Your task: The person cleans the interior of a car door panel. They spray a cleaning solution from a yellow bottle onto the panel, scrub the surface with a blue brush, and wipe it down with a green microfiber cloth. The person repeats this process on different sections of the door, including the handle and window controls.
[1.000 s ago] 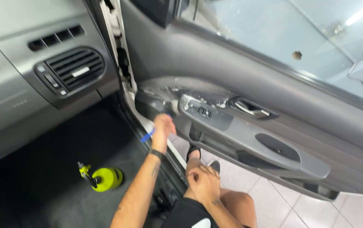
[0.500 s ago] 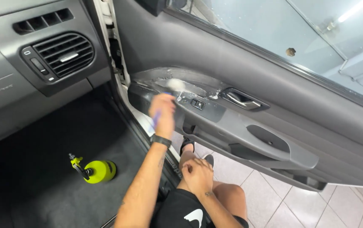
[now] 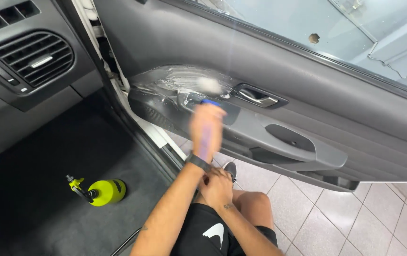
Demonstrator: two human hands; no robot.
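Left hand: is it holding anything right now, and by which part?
The left hand grips a blue-handled brush by its handle, the pale bristle end against the foamy door panel. Motion blur hides the exact grip.

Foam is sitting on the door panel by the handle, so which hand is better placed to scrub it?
Left. The left hand is raised at the door panel, gripping a blue-handled brush just below the foam. The right hand rests low on the knee, away from the door.

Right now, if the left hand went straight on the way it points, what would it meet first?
Most likely the foamy door panel just above the switch block. The left hand, blurred and holding a brush, points up at it, though depth is hard to judge.
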